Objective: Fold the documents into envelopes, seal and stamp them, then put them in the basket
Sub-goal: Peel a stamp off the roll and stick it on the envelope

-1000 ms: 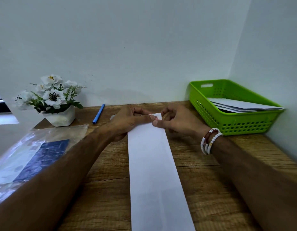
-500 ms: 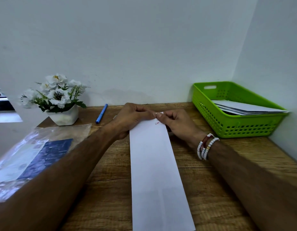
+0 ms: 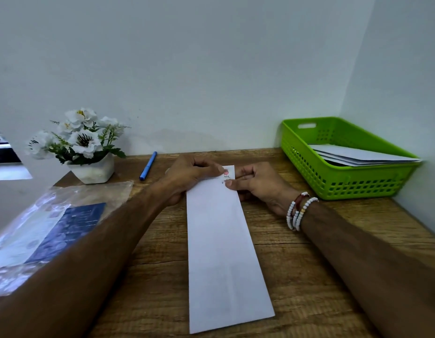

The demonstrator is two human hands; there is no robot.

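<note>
A long white envelope lies lengthwise on the wooden table, running away from me. A small stamp with pink and dark print sits at its far right corner. My left hand holds the envelope's far end with curled fingers, one fingertip on the stamp's upper edge. My right hand pinches the far right edge, its thumb pressing just below the stamp. The green basket stands at the back right with several white envelopes in it.
A blue pen lies at the back by the wall. A white pot of white flowers stands at the back left. A clear plastic packet with a dark blue sheet lies on the left. Walls close the back and right.
The two hands' fingertips have parted slightly, and the stamp now shows flat on the envelope's far corner. The envelope has not shifted.
</note>
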